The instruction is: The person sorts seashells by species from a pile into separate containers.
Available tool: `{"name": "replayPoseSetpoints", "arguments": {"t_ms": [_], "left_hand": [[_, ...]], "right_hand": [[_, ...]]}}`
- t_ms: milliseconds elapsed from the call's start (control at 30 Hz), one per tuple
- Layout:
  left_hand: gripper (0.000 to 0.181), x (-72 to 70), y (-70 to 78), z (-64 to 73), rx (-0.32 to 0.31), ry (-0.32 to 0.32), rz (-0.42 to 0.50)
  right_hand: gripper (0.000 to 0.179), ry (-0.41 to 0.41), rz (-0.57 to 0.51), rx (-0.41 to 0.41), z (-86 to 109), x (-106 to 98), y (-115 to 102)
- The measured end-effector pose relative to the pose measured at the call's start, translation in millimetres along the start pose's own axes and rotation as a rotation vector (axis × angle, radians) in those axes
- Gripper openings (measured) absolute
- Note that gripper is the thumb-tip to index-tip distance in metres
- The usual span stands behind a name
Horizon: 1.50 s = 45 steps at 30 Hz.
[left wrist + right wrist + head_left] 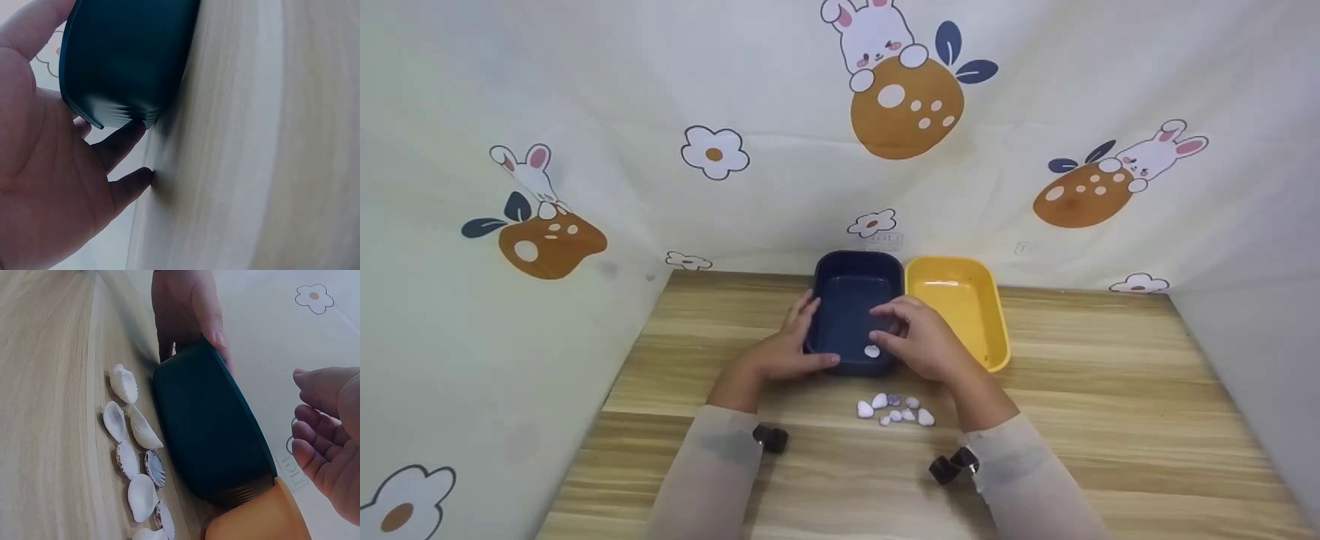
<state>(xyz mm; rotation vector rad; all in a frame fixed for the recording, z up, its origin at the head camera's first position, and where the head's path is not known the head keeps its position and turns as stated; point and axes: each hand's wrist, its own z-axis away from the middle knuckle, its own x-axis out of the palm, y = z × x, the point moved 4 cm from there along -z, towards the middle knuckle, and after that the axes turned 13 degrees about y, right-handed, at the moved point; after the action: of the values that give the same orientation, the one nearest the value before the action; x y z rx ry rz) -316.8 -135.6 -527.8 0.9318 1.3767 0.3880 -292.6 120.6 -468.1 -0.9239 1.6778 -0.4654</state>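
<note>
A dark blue plastic bin [855, 266] stands on the wood-grain table. My left hand [789, 346] holds it at its near left corner, thumb over the front rim and fingers along the left side. The right hand [921, 337] hovers over the bin's right rim, fingers loosely bent and thumb apart from them. Nothing shows between those fingers in the right wrist view. One white seashell [872, 351] appears within the bin near its front, just below the right thumb. Several white and purplish seashells [142, 497] lie on the table in front of the bin.
A yellow bin [997, 322] stands against the blue bin's right side. Behind both hangs a pale curtain [780, 210] printed with rabbits and flowers, which also encloses the sides. Bare wood table [1110, 420] extends to the right of the arms.
</note>
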Motion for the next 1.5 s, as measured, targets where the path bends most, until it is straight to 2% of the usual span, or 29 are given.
{"name": "replayPoseSetpoints", "arguments": {"t_ms": [333, 567, 800, 1067, 1200, 1500], "left_hand": [[0.123, -0.4, 0.1, 0.5, -0.004, 0.000, -0.008], [0.122, -0.4, 1.9, -0.2, 0.005, 0.010, -0.011], [0.120, 0.1, 1.7, 0.0, 0.006, 0.008, -0.004], [0.121, -1.3, 3.2, 1.2, -0.009, 0.003, -0.008], [0.121, -0.2, 1.4, -0.2, -0.007, 0.005, -0.009], [0.122, -0.1, 0.5, 1.5, -0.020, 0.003, 0.002]], "right_hand": [[0.034, -0.038, -0.017, -0.040, 11.0, -6.6, 3.5], [0.033, -0.063, -0.043, -0.113, 21.4, -19.0, 4.4], [0.032, -0.111, -0.033, -0.106, 36.0, -33.9, 14.4], [0.034, -0.115, -0.013, -0.130, 53.5, -50.0, 28.3], [0.031, -0.114, -0.017, -0.107, 62.5, -56.4, 34.2], [0.031, -0.179, 0.003, -0.125, 79.1, -50.2, 35.2]]}}
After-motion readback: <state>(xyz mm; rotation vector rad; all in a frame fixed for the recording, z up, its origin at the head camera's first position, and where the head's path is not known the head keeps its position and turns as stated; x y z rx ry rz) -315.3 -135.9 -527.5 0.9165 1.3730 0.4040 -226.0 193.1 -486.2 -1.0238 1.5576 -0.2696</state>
